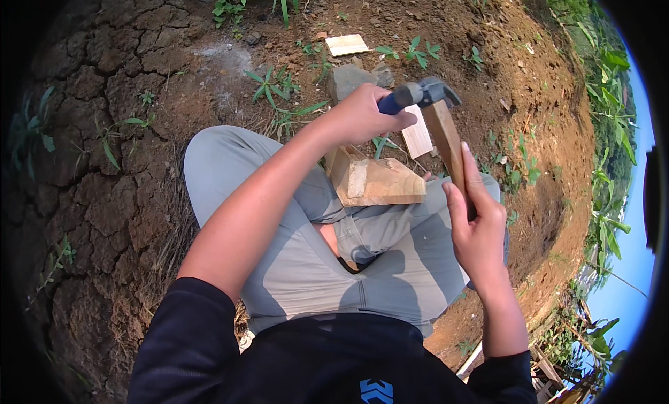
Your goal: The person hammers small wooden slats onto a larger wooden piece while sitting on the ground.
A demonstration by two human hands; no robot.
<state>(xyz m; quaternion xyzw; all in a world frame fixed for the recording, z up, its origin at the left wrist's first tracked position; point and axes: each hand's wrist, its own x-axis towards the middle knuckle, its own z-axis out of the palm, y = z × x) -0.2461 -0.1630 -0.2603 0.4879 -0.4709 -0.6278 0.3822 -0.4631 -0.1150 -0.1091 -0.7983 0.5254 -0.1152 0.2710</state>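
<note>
My left hand [362,115] grips the blue handle of a hammer [425,94], whose grey metal head rests against the top end of a narrow wooden strip [446,142]. My right hand [477,226] is closed around the lower part of that strip and holds it nearly upright, thumb raised along its side. Below both hands, between my knees, a chunky piece of joined pale wood [376,181] lies on the ground. I am squatting in grey trousers.
Dry cracked earth surrounds me, with green weeds scattered about. A small flat board [417,135] lies just beyond the wood piece, another pale board [346,45] farther off, and a grey stone [348,80] between them. A steep bank drops away at right.
</note>
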